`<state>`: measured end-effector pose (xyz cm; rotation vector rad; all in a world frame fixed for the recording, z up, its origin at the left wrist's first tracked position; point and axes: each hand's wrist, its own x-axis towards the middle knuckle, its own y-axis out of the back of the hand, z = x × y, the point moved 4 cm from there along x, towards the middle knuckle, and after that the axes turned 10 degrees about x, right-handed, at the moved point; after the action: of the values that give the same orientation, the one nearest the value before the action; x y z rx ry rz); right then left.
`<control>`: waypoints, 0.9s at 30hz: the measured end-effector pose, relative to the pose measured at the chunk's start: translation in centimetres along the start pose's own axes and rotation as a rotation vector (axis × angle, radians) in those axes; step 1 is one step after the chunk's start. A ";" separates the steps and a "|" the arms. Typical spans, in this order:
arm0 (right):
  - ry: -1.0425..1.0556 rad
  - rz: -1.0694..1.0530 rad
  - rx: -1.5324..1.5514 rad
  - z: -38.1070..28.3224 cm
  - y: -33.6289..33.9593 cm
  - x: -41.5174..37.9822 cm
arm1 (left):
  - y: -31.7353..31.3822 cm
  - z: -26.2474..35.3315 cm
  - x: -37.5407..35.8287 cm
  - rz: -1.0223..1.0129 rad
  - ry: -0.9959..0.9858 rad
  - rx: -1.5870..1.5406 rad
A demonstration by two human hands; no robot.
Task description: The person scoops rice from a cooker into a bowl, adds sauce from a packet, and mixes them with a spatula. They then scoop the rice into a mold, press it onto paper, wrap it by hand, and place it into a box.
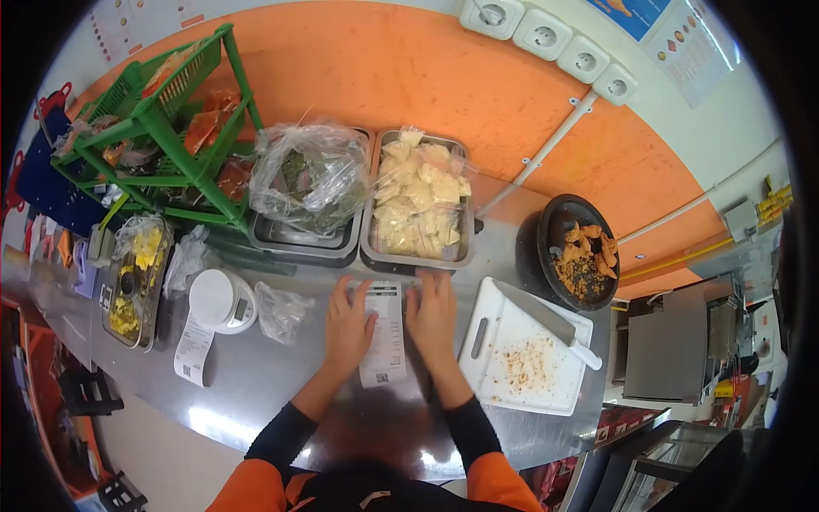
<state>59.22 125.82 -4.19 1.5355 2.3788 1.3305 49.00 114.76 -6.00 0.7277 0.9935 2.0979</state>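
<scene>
A printed paper receipt (382, 341) lies on the steel table between my two hands. My left hand (348, 328) rests at its left edge, fingers apart, with fingertips touching the paper near its top. On the right side, my right hand (432, 320) has its fingers spread and pointing forward beside the receipt's edge. Neither hand grasps anything. Just beyond the fingertips stands a metal tray (467, 247) with small bags of pale yellow pieces (422, 200). To the right of my right hand is a white cutting board (499, 375) with brown crumbs and a knife (546, 322).
A plastic-wrapped tray (311, 183), green rack (183, 162) and black bowl (546, 282) line the back. At the left are a white scale (217, 299), a second receipt (194, 350), a plastic bag (281, 314) and a tray with yellow food (128, 316).
</scene>
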 end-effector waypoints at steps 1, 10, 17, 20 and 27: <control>0.082 -0.023 -0.049 -0.2 -0.2 1.4 | 0.4 0.5 -0.1 0.053 -0.139 0.254; 0.238 -0.135 -0.247 2.3 -2.7 4.9 | -0.6 -2.2 0.3 -0.413 -0.499 0.157; 0.288 -0.099 -0.241 0.9 -1.2 5.2 | -1.5 -2.4 0.9 -0.451 -0.496 0.157; 0.274 -0.108 -0.235 0.1 -0.7 5.2 | -1.7 -2.2 1.6 -0.445 -0.461 0.149; 0.245 -0.126 -0.173 1.3 -1.7 3.2 | -1.6 -1.8 1.4 -0.412 -0.425 0.155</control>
<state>56.81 128.73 -4.83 1.2207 2.3674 1.7296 47.41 115.80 -7.99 0.9115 0.9715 1.4483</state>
